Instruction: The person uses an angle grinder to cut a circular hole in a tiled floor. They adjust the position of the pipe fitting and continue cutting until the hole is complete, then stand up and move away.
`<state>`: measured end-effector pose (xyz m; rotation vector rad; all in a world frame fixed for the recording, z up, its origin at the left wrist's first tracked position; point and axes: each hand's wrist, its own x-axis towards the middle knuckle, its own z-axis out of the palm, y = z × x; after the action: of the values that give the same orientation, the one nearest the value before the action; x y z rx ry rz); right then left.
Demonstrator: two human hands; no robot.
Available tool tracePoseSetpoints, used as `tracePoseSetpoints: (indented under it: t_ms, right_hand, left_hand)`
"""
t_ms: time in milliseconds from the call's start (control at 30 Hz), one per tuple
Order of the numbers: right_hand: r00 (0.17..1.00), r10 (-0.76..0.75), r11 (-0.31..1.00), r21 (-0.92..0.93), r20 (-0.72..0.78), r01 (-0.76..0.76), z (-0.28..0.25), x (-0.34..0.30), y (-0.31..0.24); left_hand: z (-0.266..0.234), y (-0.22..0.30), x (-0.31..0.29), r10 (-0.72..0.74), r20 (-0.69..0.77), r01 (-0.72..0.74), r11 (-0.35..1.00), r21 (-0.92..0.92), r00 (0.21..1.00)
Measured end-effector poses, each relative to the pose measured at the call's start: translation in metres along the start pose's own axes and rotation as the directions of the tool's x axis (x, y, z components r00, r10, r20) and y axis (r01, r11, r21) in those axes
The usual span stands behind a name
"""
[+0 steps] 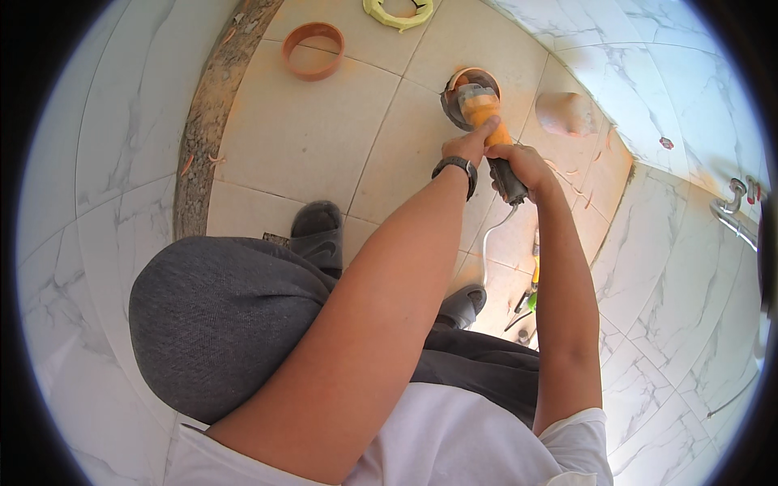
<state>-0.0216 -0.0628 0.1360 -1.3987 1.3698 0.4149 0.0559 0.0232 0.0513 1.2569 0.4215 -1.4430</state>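
Note:
Both my hands grip a yellow angle grinder point(491, 121) over the tiled floor. My left hand point(468, 147), with a dark watch on its wrist, is closed around the front of the body, near the grinding head. Farther back, my right hand point(525, 168) wraps the dark rear handle. The grinder's round guard lies against an orange-brown pipe ring point(489, 76) on the floor; the disc and the contact with the ring are mostly hidden. A pale power cord point(485, 247) runs from the handle's end toward my right foot.
Another orange-brown ring point(312, 76) and a yellow wrapped ring point(397, 22) lie at the far side. A pale round object point(566, 113) sits near the right wall. Broken rubble edging point(194, 154) runs along the left. Tools point(533, 279) lie by my right foot; a metal tap point(733, 212) juts from the wall.

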Motion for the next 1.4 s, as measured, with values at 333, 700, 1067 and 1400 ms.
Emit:
tracePoseSetpoints:
  t_ms: [333, 700, 1067, 1400]
  right_hand:
    - [0.998, -0.059, 0.998, 0.017, -0.029, 0.059, 0.007, 0.001, 0.005]
    - [0.999, -0.039, 0.999, 0.027, -0.023, 0.040, 0.003, -0.002, 0.008]
    - [1.000, -0.023, 0.999, 0.033, 0.012, 0.023, 0.006, 0.005, 0.010]
    - [0.997, -0.069, 0.997, -0.027, -0.029, 0.068, 0.007, 0.004, 0.007]
  left_hand:
    - [-0.001, -0.004, 0.012, 0.007, -0.006, -0.007, 1.000, -0.023, 1.000]
    - [0.000, -0.007, 0.006, -0.003, -0.014, 0.004, 0.999, 0.053, 1.000]
    - [-0.003, -0.003, 0.012, -0.015, -0.021, 0.016, 0.997, 0.072, 1.000]
    - [-0.004, -0.004, 0.012, -0.023, -0.016, 0.024, 0.998, 0.051, 1.000]
